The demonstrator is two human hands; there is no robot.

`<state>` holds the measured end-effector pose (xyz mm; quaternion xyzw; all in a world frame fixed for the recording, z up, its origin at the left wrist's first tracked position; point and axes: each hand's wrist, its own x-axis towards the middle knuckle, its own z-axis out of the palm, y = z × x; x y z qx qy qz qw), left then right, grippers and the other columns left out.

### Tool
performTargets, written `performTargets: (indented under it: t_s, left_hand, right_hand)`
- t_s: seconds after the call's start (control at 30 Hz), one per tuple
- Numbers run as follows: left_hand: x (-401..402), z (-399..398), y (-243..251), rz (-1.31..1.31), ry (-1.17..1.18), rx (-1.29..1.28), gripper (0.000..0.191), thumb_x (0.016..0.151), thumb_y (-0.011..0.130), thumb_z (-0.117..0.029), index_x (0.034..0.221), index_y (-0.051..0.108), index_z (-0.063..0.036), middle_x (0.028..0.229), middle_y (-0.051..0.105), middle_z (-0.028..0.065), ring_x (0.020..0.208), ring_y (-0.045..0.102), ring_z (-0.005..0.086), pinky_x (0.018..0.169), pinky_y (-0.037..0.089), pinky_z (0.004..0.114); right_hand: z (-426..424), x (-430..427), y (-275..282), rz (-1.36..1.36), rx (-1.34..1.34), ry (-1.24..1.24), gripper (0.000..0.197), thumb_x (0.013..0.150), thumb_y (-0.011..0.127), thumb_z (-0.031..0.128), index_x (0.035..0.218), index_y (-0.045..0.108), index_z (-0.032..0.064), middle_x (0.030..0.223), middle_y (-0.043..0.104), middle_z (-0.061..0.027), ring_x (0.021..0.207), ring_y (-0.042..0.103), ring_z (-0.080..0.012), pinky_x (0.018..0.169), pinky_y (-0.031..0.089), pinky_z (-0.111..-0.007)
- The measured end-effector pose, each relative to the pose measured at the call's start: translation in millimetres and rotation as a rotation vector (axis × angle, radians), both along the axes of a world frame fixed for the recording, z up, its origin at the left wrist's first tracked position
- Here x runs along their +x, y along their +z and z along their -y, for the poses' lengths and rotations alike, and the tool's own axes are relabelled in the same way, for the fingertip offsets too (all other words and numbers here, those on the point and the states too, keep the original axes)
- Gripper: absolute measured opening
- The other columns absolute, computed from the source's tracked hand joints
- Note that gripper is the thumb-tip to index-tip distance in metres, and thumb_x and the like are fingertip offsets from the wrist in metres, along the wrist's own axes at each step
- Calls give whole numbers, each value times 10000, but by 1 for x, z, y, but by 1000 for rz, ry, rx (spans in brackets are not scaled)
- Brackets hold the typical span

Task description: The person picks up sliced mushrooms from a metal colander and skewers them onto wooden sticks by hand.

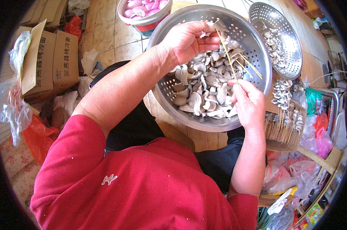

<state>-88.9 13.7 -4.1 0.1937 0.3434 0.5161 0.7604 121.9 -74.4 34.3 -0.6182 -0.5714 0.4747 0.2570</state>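
A large steel colander (173, 113) stands before me, heaped with torn grey oyster mushrooms (207, 83). Over its far side my left hand (189, 41) pinches an oyster mushroom piece (220, 26) between thumb and fingers. My right hand (248, 99) grips a thin bamboo skewer (228, 56) near its lower end. The skewer slants up and left, its top reaching the mushroom piece at my left fingertips; whether it has pierced it I cannot tell. Two more bamboo skewers (249, 65) lean at the right side of the heap.
A second steel colander (291, 37) with small mushroom pieces stands at the far right. Below it, a cardboard box (285, 146) holds several loaded mushroom skewers (282, 92). A bucket (144, 21) of peeled red onions is beyond. Cardboard boxes (65, 61) stand left; plastic bags (294, 172) lie right.
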Motion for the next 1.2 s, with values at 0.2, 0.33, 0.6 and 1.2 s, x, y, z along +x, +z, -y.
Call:
performTargets:
  t_s: [0.2, 0.33, 0.6, 1.2]
  left_hand:
    - [0, 1, 4, -16, 40, -36, 175, 852, 531, -86, 941, 574, 59, 958, 635, 174, 823, 652, 232, 792, 559, 380]
    - [-2, 1, 5, -97, -17, 25, 165, 849, 549, -94, 939, 577, 41, 900, 640, 145, 790, 648, 207, 772, 561, 367]
    - [1, 6, 9, -237, -213, -28, 116, 834, 607, -91, 912, 598, -5, 813, 643, 87, 720, 641, 164, 718, 556, 325]
    - [7, 1, -26, -1688, -789, 604, 261, 725, 626, -178, 954, 617, -53, 871, 655, 123, 808, 641, 255, 751, 506, 360]
  right_hand:
    - [2, -1, -1, 17, -1, 1, 225, 898, 512, 158, 964, 658, -1, 624, 559, -7, 562, 502, -61, 515, 394, -217]
    - [2, -3, 1, -6, -1, 3, 212, 901, 507, 136, 967, 662, 7, 625, 553, 1, 564, 500, -54, 513, 390, -209]
    - [2, -3, -3, -41, -32, -15, 210, 896, 508, 131, 967, 662, 7, 638, 560, 2, 575, 498, -50, 522, 387, -202]
    - [-12, 2, -9, -46, 36, -95, 194, 881, 537, 140, 960, 668, 20, 625, 553, 8, 551, 478, -50, 509, 379, -208]
